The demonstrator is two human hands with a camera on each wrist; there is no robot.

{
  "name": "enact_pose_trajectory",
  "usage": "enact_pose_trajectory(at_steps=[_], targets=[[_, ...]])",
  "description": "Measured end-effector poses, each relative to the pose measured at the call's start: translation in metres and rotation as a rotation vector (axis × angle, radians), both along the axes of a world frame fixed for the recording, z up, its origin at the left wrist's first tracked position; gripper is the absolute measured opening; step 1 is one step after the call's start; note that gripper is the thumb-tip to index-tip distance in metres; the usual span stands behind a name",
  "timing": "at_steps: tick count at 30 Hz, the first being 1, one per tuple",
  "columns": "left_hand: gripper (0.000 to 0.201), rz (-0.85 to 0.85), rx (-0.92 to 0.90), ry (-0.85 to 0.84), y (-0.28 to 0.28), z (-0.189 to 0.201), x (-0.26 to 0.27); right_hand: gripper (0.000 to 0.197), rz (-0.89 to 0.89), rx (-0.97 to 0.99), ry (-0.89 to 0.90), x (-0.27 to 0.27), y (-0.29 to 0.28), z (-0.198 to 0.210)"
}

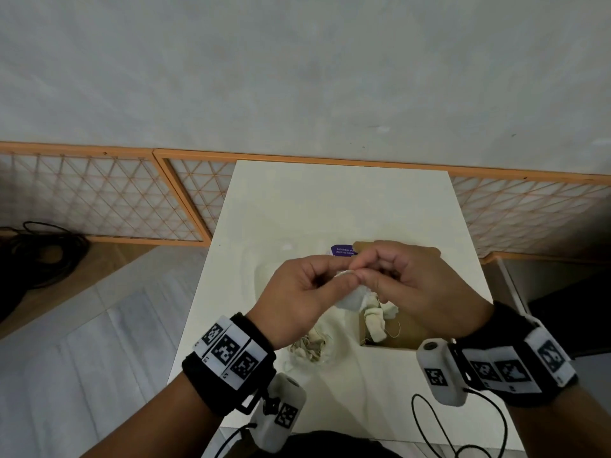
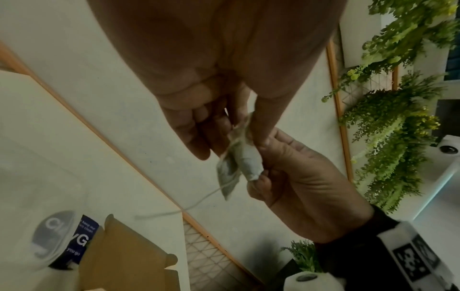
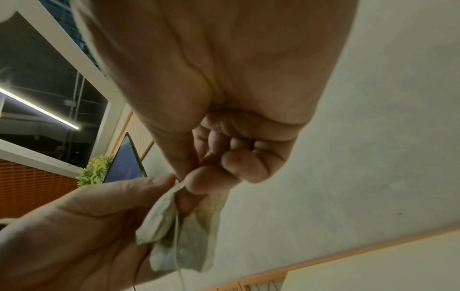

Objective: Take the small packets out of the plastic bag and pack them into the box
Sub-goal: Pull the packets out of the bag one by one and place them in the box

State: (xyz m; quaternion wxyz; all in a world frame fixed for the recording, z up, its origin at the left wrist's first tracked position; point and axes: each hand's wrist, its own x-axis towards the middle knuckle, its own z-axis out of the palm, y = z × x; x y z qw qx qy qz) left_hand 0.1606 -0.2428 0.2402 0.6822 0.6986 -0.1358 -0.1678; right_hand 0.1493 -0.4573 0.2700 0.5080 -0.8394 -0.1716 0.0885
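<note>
Both hands meet above the white table (image 1: 330,200) and pinch two small whitish packets (image 1: 352,299) with strings. My left hand (image 1: 344,279) pinches their top between thumb and fingers; my right hand (image 1: 362,271) pinches the same spot. In the left wrist view the packets (image 2: 248,163) hang between my left hand (image 2: 242,126) and the right hand (image 2: 293,177), a string (image 2: 199,200) trailing down. In the right wrist view my right hand (image 3: 189,185) nips the packets (image 3: 159,222). The brown box (image 1: 406,332) below holds several packets (image 1: 375,317). The clear plastic bag (image 1: 274,269) lies left, with packets (image 1: 310,348) at its near end.
A purple label (image 1: 344,250) shows behind my hands, by the box's far flap. Orange lattice panels (image 1: 99,200) stand along the wall behind the table. Black cables (image 1: 43,252) lie on the floor at the left. The table's near edge is just below my wrists.
</note>
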Motion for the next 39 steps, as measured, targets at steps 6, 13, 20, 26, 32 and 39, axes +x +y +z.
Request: enact_pose_trajectory(at_steps=[6, 13, 20, 26, 32, 39], targets=[[0.020, 0.084, 0.072, 0.025, -0.004, -0.011, 0.004, 0.011, -0.178, 0.045, -0.021, -0.004, 0.006, -0.025], [0.009, 0.126, 0.003, 0.062, -0.006, -0.013, 0.005, 0.033, -0.302, 0.203, 0.177, -0.015, 0.001, -0.043], [0.007, 0.090, 0.018, 0.056, -0.015, -0.021, 0.002, 0.041, -0.286, 0.301, 0.382, -0.029, -0.001, -0.069], [0.016, 0.131, 0.140, 0.075, -0.004, -0.035, -0.001, 0.013, -0.400, 0.207, 0.397, -0.036, -0.037, -0.071], [0.010, 0.223, 0.322, 0.173, 0.023, -0.062, -0.009, 0.010, -0.505, 0.048, 0.473, -0.026, -0.107, -0.115], [0.006, 0.190, 0.545, 0.222, 0.040, -0.093, -0.022, 0.011, -0.405, -0.300, 0.591, 0.013, -0.124, -0.213]])
